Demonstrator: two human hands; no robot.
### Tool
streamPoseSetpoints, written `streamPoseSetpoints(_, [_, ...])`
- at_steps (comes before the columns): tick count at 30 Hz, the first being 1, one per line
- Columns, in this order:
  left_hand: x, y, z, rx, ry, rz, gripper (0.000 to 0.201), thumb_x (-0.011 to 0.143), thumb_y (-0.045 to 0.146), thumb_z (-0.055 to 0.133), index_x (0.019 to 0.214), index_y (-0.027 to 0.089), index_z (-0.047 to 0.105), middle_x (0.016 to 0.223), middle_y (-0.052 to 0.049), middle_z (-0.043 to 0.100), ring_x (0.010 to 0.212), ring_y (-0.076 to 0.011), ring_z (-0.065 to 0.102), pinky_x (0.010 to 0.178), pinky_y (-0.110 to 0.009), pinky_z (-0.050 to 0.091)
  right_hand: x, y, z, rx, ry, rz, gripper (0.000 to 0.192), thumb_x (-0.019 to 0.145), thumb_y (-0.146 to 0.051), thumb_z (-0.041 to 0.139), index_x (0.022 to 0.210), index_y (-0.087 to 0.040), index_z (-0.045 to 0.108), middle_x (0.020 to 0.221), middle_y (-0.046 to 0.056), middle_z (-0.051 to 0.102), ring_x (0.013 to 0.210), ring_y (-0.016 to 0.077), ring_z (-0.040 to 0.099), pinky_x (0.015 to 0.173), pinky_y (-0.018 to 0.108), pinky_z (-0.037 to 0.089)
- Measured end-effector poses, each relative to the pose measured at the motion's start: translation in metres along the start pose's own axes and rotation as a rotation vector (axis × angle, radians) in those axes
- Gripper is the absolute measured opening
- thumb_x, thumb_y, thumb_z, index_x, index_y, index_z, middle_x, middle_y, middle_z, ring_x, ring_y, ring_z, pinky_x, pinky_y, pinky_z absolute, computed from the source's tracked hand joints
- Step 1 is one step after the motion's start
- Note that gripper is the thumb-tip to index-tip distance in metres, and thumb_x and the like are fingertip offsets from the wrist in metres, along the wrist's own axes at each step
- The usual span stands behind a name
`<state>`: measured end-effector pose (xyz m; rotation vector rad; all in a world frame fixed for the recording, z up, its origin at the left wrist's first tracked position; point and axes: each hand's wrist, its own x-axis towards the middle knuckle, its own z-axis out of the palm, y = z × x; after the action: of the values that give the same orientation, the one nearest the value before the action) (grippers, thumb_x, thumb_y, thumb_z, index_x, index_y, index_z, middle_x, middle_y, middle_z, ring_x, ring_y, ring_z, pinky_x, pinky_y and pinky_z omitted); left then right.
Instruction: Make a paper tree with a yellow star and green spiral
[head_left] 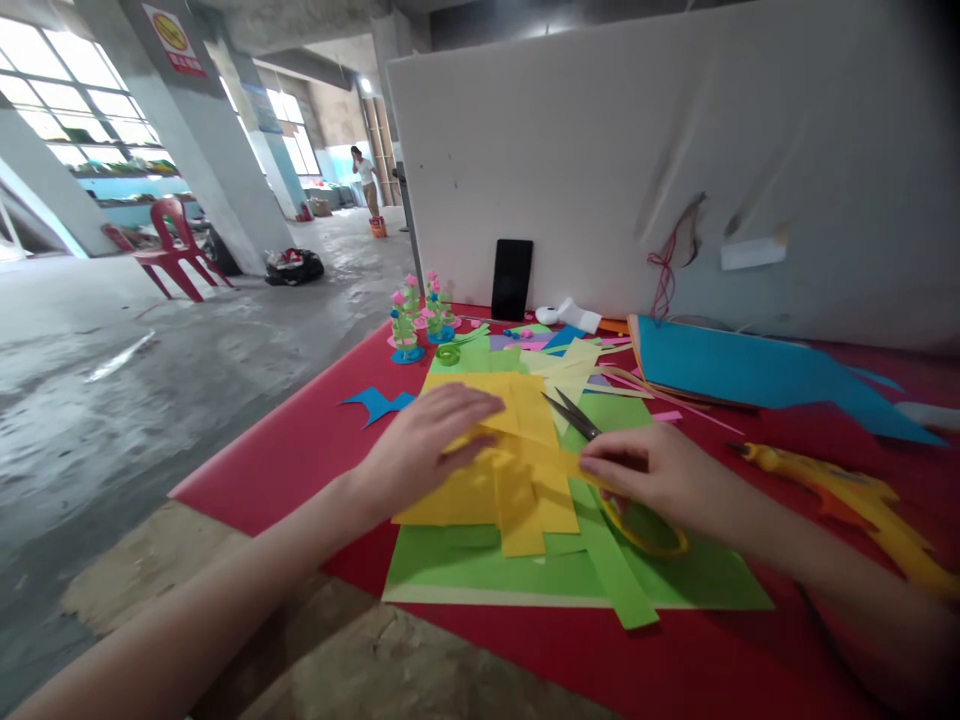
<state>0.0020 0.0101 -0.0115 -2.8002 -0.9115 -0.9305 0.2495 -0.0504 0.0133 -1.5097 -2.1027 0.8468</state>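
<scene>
My left hand (431, 440) hovers over a stack of yellow paper (450, 500), its fingers stretched out and slightly blurred. It looks to hold nothing. On the right, my right hand (645, 465) is closed around a pair of scissors (574, 415). Their dark blades point up and left, and the yellow handle loops show below the palm. At its fingertips is the end of a yellow paper strip (551, 460); whether it is pinched too is hard to tell. Under the yellow paper lie green sheets (465, 570) and a loose green strip (626, 585).
Small paper flower towers (405, 335) stand at the back left beside a blue scrap (375, 403). A black phone (512, 280) leans on the white panel. Blue sheets (720, 365) and a yellow glue gun (832, 480) lie right on the red table cover (300, 470). Far off stands a person (365, 180).
</scene>
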Motion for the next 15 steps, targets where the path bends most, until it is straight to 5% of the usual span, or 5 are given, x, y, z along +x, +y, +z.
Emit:
streamPoseSetpoints(2, [-0.001,0.017,0.004,-0.01,-0.066,0.178,0.036,0.082,0.032,0.053,0.114,0.016,0.051,0.112,-0.006,0.063,0.107,-0.0152,0.054,0.102,-0.034,0.034,0.003,-0.001,0.008,0.113,-0.077,0.009,0.024,0.085,-0.032,0.043,0.072,-0.02,0.059,0.056,-0.003,0.055,0.049,0.0111,0.055,0.049,0.023,0.041])
streamPoseSetpoints(4, [-0.003,0.025,0.009,-0.003,-0.067,0.216,0.032,0.083,0.028,0.052,0.111,0.015,0.053,0.108,-0.005,0.065,0.104,-0.0144,0.056,0.103,-0.036,0.031,0.005,0.0,0.013,0.211,-0.13,0.023,0.025,0.086,-0.034,0.042,0.074,-0.019,0.058,0.055,-0.004,0.053,0.047,0.0101,0.054,0.05,0.022,0.042])
streamPoseSetpoints(10, [-0.005,0.023,0.014,-0.122,0.001,0.178,0.018,0.081,0.021,0.055,0.097,0.015,0.059,0.088,-0.002,0.07,0.077,-0.0106,0.065,0.096,-0.035,0.041,0.007,0.002,0.011,0.411,-0.159,0.099,0.026,0.08,-0.042,0.051,0.081,-0.017,0.058,0.053,-0.003,0.052,0.045,0.0092,0.052,0.053,0.024,0.043])
streamPoseSetpoints(15, [-0.005,0.027,0.012,-0.271,0.048,0.082,0.015,0.079,0.017,0.056,0.091,0.012,0.062,0.078,-0.006,0.071,0.073,-0.014,0.066,0.068,-0.024,0.053,0.006,0.002,0.012,0.6,-0.103,0.13,0.041,0.069,-0.038,0.066,0.102,-0.019,0.052,0.073,-0.001,0.058,0.052,0.0083,0.054,0.053,0.023,0.045])
